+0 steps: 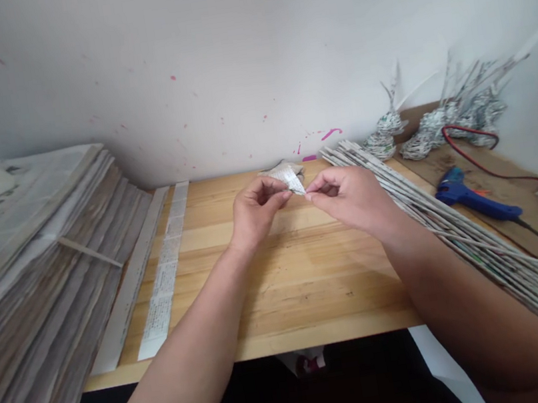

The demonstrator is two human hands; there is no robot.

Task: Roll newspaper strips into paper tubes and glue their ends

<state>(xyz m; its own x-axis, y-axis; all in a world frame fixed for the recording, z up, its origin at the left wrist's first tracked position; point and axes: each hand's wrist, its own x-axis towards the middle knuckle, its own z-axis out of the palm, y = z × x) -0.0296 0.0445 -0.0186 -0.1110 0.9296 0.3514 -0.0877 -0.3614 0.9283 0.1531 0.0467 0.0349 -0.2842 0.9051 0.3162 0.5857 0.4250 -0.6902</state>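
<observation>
Between my two hands is a small strip of printed newspaper, its near end narrowed to a point. My left hand pinches the strip's left side between thumb and fingers. From the right, the thumb and forefinger of my right hand pinch its pointed end. Both hands are just above the wooden table, towards its back edge. Behind the strip lies a crumpled greyish cloth or paper, partly covered by it. Two flat newspaper strips lie to the left, the nearer one a printed strip.
A tall stack of newspapers fills the left side of the table. On the right lie many rolled paper sticks. Beyond them, a blue glue gun and woven paper pieces rest on cardboard by the wall.
</observation>
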